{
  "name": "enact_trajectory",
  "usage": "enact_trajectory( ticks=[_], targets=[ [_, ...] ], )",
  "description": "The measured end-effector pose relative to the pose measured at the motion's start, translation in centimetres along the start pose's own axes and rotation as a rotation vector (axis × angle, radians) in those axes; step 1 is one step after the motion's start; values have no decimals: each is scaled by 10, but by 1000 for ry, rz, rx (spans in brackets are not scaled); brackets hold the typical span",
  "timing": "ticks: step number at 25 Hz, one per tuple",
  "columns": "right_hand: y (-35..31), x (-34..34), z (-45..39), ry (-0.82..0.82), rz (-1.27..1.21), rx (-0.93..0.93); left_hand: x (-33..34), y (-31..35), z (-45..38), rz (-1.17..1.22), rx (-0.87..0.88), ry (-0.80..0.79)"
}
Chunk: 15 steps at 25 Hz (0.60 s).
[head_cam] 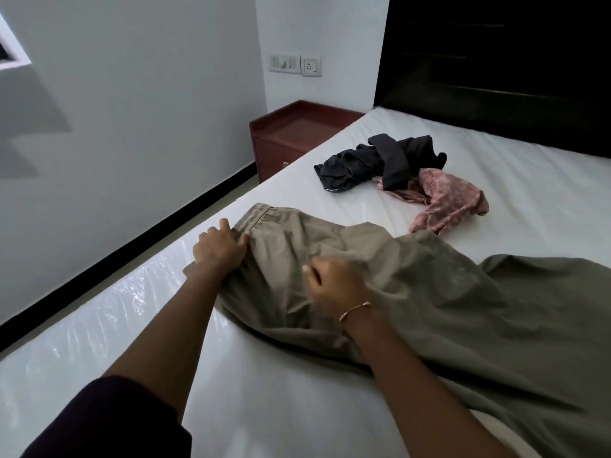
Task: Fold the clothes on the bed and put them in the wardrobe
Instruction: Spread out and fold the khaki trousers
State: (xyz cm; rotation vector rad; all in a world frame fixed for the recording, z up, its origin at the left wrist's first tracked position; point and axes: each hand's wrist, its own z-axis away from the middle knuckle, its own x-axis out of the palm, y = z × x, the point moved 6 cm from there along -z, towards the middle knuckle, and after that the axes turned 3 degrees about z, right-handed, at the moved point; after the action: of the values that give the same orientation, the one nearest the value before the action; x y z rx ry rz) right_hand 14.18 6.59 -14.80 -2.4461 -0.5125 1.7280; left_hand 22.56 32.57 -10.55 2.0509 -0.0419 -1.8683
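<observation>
White mattress fills the head view. Khaki trousers lie near its left edge, legs cut off at right. Left hand grips the waistband; right hand pinches a fold. Dark garment and pink garment sit farther up, bare sheet between.

Head view, down over bed

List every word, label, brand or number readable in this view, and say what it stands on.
None can be read.
Switch plate and socket on the wall: only plain controls and pin holes, no lettering legible.
Khaki trousers, dark clothes and pink garment: no tag or print visible.
</observation>
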Motion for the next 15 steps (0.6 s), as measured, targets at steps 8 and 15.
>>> enact_trajectory(
  ticks=[8,15],
  targets=[
    [218,-49,-23,-213,117,589,35,112,-62,-261,715,17],
    [263,-44,9,-560,-240,627,73,181,-72,-644,762,-296]
  ],
)
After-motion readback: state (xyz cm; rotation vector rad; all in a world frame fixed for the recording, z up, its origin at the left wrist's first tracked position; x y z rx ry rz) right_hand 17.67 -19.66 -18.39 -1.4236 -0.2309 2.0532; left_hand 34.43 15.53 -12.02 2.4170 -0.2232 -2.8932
